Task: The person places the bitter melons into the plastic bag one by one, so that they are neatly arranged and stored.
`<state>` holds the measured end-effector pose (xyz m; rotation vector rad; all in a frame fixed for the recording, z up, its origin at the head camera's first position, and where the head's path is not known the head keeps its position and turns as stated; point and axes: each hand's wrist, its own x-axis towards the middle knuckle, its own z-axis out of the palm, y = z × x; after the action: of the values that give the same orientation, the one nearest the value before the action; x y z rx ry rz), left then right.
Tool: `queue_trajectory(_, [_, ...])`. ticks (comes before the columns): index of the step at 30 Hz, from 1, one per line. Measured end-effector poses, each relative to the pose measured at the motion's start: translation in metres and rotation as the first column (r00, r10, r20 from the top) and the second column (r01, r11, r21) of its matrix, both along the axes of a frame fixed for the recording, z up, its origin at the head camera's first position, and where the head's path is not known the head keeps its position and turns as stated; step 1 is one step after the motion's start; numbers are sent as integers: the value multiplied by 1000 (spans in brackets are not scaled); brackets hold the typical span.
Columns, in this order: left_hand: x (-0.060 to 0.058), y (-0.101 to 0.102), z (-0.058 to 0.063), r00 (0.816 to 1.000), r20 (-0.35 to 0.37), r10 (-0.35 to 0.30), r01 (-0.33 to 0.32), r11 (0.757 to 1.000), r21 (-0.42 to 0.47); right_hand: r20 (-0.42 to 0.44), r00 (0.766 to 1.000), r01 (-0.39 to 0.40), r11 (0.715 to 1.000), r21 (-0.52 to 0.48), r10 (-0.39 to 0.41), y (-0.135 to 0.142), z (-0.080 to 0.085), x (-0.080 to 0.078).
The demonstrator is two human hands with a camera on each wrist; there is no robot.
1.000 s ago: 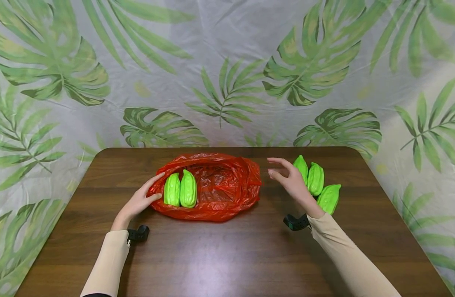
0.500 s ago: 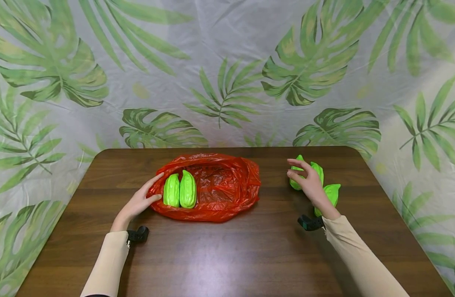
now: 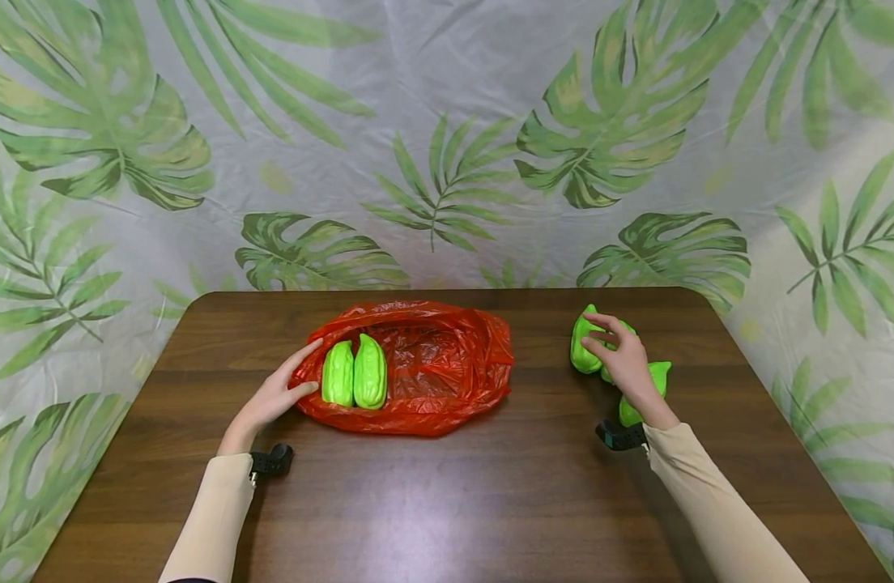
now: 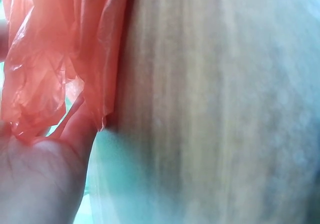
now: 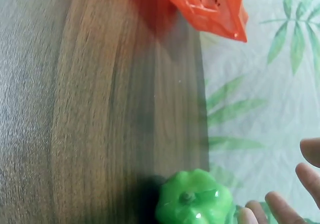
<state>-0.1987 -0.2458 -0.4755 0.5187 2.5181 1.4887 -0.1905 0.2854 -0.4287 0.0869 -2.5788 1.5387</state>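
My left hand [image 3: 274,394] holds the left end of a red plastic bag [image 3: 432,414], its thumb and fingers around the edge; in the left wrist view the thumb lies partly behind the red film [image 4: 60,63]. Inside the bag's wide mouth, a bright green ridged bitter melon [image 3: 338,374] lies beside another bitter melon [image 3: 370,372]. My right hand [image 3: 627,364] hovers with relaxed fingers over three more at the right. The leftmost melon [image 3: 581,344] is near its fingertips, the middle one is mostly hidden, and the nearest melon [image 3: 629,411] shows past the wrist.
The brown wooden table [image 3: 418,502] ends at a leaf-printed cloth [image 3: 447,146] behind it. Bare tabletop lies between the bag and the right-hand melons, and in front of the bag. Each wrist wears a black strap.
My right hand has moved right, from beside the bag to over the melon group. The left hand, the bag and the melons in it have stayed put.
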Motion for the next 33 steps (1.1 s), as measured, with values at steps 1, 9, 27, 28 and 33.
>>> queue_trajectory(1, [0,0,0,1000,-3,-1,1,1000,0,-4,1000,5,1000,3,-5,1,-1,-1])
queue_trajectory(9, [0,-1,-2,1000,-4,-2,2,1000,-3,23,999,26,1000,16,-26,2,-4,-4])
queue_trajectory(27, [-2,-1,-3,1000,22,4,-4,1000,24,87,996,7,996,91,-15,-5,-7,-5])
queue_trajectory(28, [-2,-1,-3,1000,24,4,-5,1000,27,87,996,3,996,94,-11,-7,-7,-5])
queue_trajectory(33, [-2,0,-2,1000,25,2,-3,999,36,72,997,-10,996,85,3,-13,-11,-6])
